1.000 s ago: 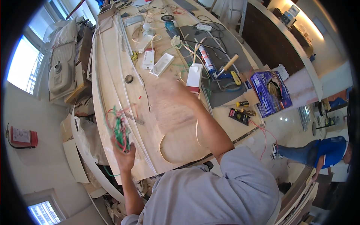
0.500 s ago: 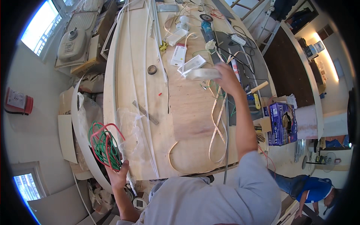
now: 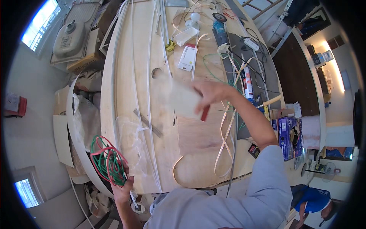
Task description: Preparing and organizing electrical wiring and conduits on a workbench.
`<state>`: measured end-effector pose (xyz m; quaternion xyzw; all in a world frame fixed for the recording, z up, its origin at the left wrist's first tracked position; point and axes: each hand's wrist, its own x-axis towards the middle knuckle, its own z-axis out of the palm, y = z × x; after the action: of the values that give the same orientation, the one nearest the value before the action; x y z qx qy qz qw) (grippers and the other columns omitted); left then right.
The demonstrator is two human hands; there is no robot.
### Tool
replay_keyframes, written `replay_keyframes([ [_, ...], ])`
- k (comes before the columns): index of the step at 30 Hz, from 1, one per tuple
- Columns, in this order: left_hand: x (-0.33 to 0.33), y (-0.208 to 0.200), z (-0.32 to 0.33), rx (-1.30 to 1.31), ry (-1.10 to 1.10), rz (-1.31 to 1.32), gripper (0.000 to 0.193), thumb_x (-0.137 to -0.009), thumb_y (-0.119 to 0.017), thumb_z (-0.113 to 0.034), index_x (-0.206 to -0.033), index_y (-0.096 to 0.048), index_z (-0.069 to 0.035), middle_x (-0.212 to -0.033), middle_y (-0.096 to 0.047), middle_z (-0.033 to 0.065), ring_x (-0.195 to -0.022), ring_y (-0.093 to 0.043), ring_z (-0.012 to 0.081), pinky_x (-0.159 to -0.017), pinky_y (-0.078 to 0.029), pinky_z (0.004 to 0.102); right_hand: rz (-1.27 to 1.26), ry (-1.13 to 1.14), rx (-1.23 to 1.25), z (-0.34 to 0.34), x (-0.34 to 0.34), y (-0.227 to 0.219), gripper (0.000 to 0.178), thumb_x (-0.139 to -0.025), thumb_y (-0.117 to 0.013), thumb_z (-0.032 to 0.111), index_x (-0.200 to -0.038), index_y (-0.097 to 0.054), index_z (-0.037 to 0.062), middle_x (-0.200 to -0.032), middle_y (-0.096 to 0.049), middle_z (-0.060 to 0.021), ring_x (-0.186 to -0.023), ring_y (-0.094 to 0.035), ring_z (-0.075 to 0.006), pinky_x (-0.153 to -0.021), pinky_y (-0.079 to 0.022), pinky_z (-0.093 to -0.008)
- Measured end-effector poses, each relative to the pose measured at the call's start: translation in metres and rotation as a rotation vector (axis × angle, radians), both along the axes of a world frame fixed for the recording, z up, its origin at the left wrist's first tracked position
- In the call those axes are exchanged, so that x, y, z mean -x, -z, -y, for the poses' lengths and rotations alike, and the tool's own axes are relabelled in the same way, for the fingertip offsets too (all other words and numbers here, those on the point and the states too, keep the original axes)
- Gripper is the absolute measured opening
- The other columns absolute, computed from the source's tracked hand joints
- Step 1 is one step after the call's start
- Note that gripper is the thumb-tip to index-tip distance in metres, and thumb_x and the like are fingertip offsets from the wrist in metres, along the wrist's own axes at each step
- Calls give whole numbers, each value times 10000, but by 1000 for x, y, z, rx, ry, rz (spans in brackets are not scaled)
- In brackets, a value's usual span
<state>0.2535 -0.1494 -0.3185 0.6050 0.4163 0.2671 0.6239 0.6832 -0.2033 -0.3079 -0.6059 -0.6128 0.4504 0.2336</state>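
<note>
Pale tabletop (image 3: 206, 162) with printed carton (image 3: 187, 58), left hand (image 3: 122, 187) round coiled wires (image 3: 103, 163), right hand (image 3: 213, 94) round blurred white box (image 3: 181, 99)

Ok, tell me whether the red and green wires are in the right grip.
No, the wires are in the left grip, while the right grip holds a blurred white box.

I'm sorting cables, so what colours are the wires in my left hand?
The wires are green and red, showing best in the head view.

White box (image 3: 182, 100) nearer dark roll (image 3: 153, 73)
</note>
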Motion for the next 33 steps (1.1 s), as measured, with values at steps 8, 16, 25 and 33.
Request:
replay_keyframes([
  [8,-39,10,-10,162,96,250,768,-656,-731,-304,-1287,-382,-37,-942,-478,42,-796,-453,133,-691,-395,288,-410,1107,-159,-123,-111,126,653,-612,-839,139,-1163,-519,-2,-1115,-603,-147,-975,-611,-263,-845,-515,-375],
  [16,-4,8,4,122,51,157,838,-647,-713,-311,-1344,-341,-32,-935,-475,45,-796,-459,136,-677,-396,282,231,1045,128,-115,-162,146,1161,-469,-827,499,-1336,-317,-81,-1275,-461,-283,-1128,-530,-323,-973,-413,-317],
  [25,7,7,-7,108,224,-186,920,-630,-633,-166,-1440,-212,-60,-1401,-353,160,-1292,-328,249,-1009,-333,364,511,771,45,-114,-160,167,780,-628,-814,284,-1230,-458,-63,-1082,-603,-168,-870,-639,-260,-705,-546,-339],
  [33,-1,21,41,57,176,156,766,-639,-653,-143,-1320,-324,-17,-1018,-543,137,-920,-520,198,-802,-427,321,6,667,327,-185,-184,167,692,-704,-773,343,-1234,-497,-4,-1050,-610,-111,-804,-639,-209,-671,-550,-342],
])
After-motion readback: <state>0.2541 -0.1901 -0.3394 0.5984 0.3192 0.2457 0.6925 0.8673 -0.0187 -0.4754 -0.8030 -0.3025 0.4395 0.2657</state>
